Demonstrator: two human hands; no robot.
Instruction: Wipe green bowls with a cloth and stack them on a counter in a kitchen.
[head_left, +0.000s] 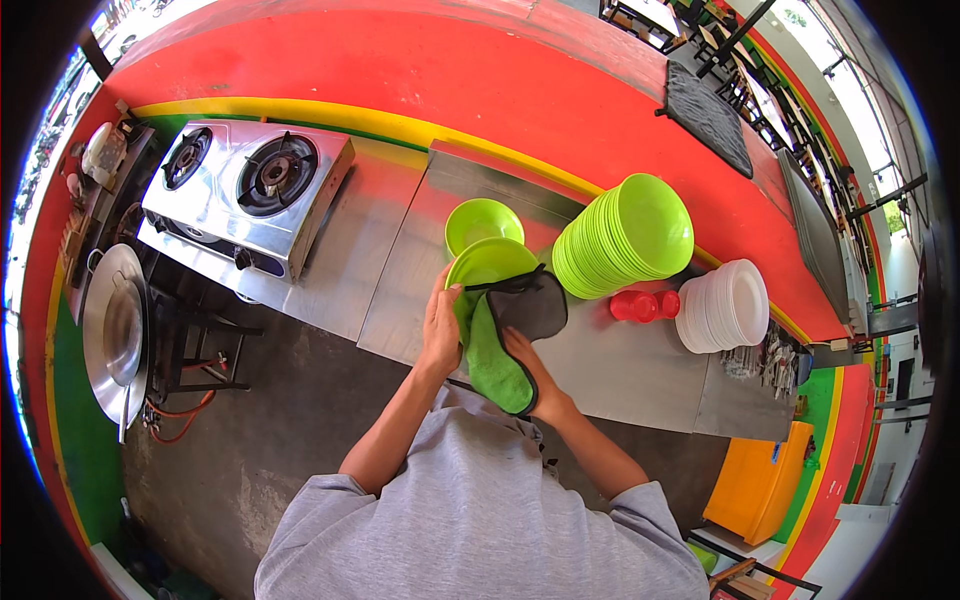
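Observation:
My left hand grips the left rim of a lime-green bowl, tilted above the near part of the steel counter. A green and dark grey cloth drapes over the bowl's near side, and my right hand holds it from the right. Part of the bowl is hidden under the cloth. Just beyond it, a second lime-green bowl rests on the counter. To the right leans a tall stack of matching green bowls.
Right of the green stack are red cups, a white bowl stack and cutlery. A two-burner gas stove occupies the counter's left. A large wok stands at far left. Behind runs a red wall with a dark cloth.

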